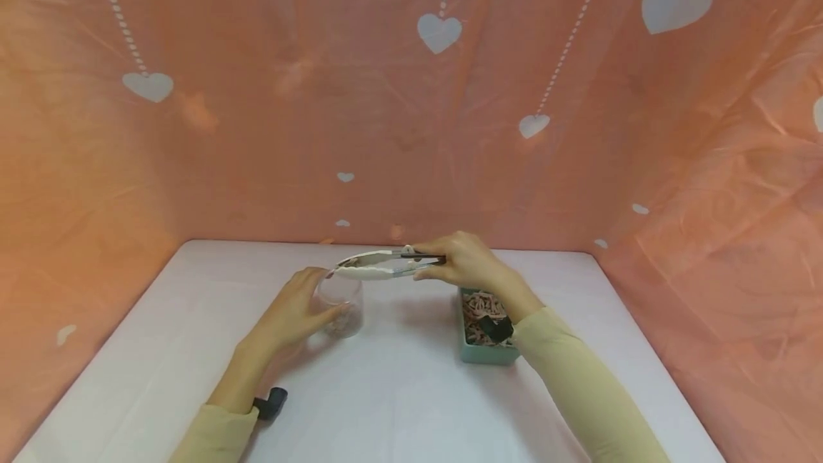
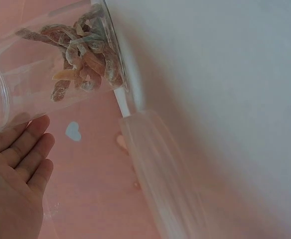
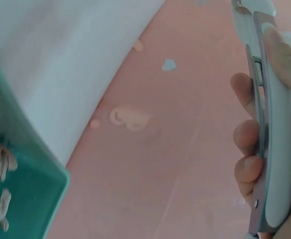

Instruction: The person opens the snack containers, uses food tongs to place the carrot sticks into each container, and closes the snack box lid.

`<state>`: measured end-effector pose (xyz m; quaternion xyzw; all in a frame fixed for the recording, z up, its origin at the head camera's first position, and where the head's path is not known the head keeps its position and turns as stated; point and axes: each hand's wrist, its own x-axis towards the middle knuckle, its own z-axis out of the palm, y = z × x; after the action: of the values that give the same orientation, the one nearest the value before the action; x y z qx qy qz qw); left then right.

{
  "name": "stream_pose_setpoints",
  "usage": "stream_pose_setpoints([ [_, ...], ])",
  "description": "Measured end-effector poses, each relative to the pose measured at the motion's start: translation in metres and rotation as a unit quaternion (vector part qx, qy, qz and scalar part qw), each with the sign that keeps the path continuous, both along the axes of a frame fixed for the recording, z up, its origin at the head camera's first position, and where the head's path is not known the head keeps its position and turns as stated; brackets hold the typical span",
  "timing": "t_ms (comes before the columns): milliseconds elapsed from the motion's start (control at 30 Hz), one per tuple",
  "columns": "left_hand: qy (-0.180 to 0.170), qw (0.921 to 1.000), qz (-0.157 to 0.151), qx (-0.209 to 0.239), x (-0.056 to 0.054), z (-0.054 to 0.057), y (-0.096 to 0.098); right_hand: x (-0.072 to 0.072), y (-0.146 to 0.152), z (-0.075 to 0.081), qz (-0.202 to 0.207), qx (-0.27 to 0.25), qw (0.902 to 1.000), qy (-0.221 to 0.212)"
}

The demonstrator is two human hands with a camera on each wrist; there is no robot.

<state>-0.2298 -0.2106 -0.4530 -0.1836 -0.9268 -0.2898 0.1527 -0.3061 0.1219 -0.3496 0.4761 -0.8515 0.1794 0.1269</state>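
Right hand (image 1: 459, 261): clamped on tongs (image 1: 363, 273), presumably light and stiff, best held by the handles; tips poised at the jar's mouth. Left hand (image 1: 292, 314): wrapped round clear jar (image 1: 342, 293), probably slippery, perhaps fragile, best gripped by its walls. Brown strips (image 2: 88, 57) are contained inside. Green box (image 1: 487, 355), strip-filled, is placed rightward on table (image 1: 398, 399).

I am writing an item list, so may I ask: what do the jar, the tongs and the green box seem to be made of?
Jar: smooth, clear glass or plastic, since the contents show through; I cannot tell which.
Tongs: grey, sheened strips look like metal; the pale, matt handle cover suggests plastic.
Green box: probably plastic, from its smooth, evenly coloured walls.
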Motion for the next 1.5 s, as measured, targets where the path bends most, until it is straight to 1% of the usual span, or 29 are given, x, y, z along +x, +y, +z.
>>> stream_pose_setpoints([
  [167, -0.002, 1.0000, 0.005, -0.007, 0.000, 0.002, 0.002, -0.006, -0.012, -0.002, 0.011, 0.007, 0.9999, 0.002],
  [333, -0.011, 0.9999, 0.010, -0.007, -0.001, 0.002, 0.003, -0.009, -0.018, -0.004, 0.001, 0.032, 0.9995, -0.007],
  [500, -0.019, 0.9997, 0.012, -0.001, -0.002, 0.001, 0.004, -0.007, -0.019, -0.006, -0.015, 0.056, 0.9980, -0.024],
  [600, -0.015, 0.9998, 0.009, -0.002, -0.002, 0.000, 0.004, -0.005, -0.019, -0.006, -0.018, 0.060, 0.9976, -0.029],
  [733, -0.008, 0.9999, 0.008, -0.004, -0.001, 0.000, 0.002, -0.002, -0.018, -0.006, -0.018, 0.066, 0.9972, -0.031],
  [900, -0.010, 0.9999, 0.006, -0.002, 0.000, -0.002, 0.001, 0.000, -0.016, -0.009, -0.023, 0.072, 0.9969, -0.023],
  [1000, -0.006, 1.0000, 0.005, 0.001, 0.000, -0.003, 0.001, 0.002, -0.013, -0.010, -0.026, 0.062, 0.9975, -0.022],
  [1067, 0.000, 1.0000, 0.002, 0.001, 0.000, -0.003, 0.002, 0.003, -0.009, -0.010, -0.027, 0.050, 0.9979, -0.031],
  [1233, 0.009, 1.0000, -0.003, -0.002, -0.002, -0.002, 0.003, 0.008, 0.009, -0.004, -0.036, 0.004, 0.9985, -0.042],
  [1367, 0.013, 0.9999, 0.000, 0.002, -0.004, 0.000, 0.004, 0.012, 0.029, 0.001, -0.050, -0.024, 0.9979, -0.033],
  [1500, 0.006, 1.0000, -0.001, 0.002, -0.004, -0.001, 0.004, 0.018, 0.057, 0.002, -0.064, -0.039, 0.9968, -0.025],
])
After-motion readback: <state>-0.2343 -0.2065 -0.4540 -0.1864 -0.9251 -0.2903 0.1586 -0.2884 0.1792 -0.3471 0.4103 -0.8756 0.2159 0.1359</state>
